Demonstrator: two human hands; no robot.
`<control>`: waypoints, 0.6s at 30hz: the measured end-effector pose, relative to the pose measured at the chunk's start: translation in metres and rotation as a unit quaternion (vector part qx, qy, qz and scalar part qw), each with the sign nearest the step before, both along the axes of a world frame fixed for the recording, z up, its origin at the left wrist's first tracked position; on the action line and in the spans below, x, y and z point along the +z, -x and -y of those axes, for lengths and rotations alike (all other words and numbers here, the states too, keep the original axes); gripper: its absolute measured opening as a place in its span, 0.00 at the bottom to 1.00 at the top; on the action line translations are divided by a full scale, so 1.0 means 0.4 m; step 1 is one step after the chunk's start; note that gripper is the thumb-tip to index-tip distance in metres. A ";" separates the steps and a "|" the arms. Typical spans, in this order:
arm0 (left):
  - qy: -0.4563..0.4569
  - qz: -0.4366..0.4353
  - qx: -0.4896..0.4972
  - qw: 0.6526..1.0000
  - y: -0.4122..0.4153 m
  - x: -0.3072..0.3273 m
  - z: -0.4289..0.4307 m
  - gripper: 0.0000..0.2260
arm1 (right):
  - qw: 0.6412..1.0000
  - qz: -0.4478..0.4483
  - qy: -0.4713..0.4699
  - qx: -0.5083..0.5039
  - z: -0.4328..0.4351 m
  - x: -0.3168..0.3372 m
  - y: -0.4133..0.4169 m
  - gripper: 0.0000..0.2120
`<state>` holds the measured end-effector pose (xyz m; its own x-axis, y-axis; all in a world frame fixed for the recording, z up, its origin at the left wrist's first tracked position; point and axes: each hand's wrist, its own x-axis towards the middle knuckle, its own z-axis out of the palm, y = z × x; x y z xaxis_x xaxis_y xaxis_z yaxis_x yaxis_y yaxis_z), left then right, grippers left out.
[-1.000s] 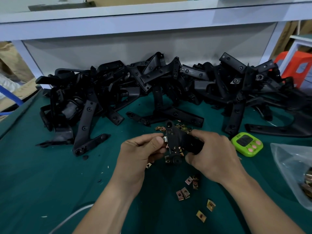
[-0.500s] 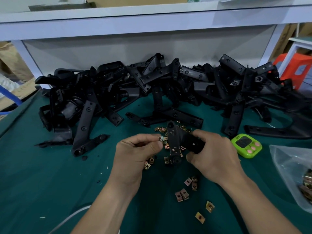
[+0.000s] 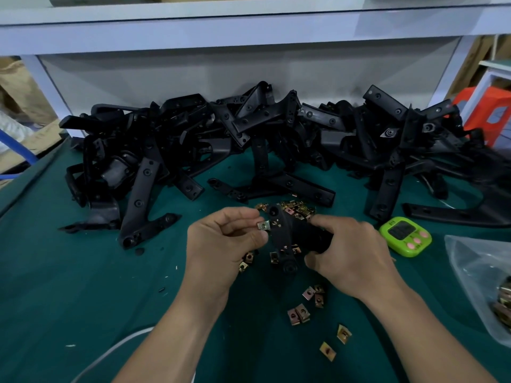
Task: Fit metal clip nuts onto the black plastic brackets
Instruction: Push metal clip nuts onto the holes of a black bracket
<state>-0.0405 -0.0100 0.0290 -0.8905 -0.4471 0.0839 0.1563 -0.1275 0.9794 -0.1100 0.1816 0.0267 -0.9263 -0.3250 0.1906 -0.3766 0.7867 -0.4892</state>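
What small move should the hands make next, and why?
Probably push the clip nut onto the bracket: the left hand pinches it beside the bracket's edge, the right hand grips the bracket, and the nut looks not yet seated.

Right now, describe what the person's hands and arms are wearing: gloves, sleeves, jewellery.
Nothing worn shows. The left hand and right hand are bare, with no gloves and no rings visible. The left forearm and right forearm are bare down to the frame edge: no sleeves, watch or wristband in view.
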 end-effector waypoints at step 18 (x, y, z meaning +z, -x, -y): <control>-0.071 0.037 -0.055 0.995 -0.002 0.007 -0.011 0.11 | 0.999 -0.050 -0.002 -0.021 -0.010 -0.011 0.015 0.14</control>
<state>-0.0398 -0.0058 0.0319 -0.9362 -0.3492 -0.0408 0.0619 -0.2779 0.9586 -0.1160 0.1857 0.0224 -0.9153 -0.2872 0.2825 -0.3906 0.8044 -0.4476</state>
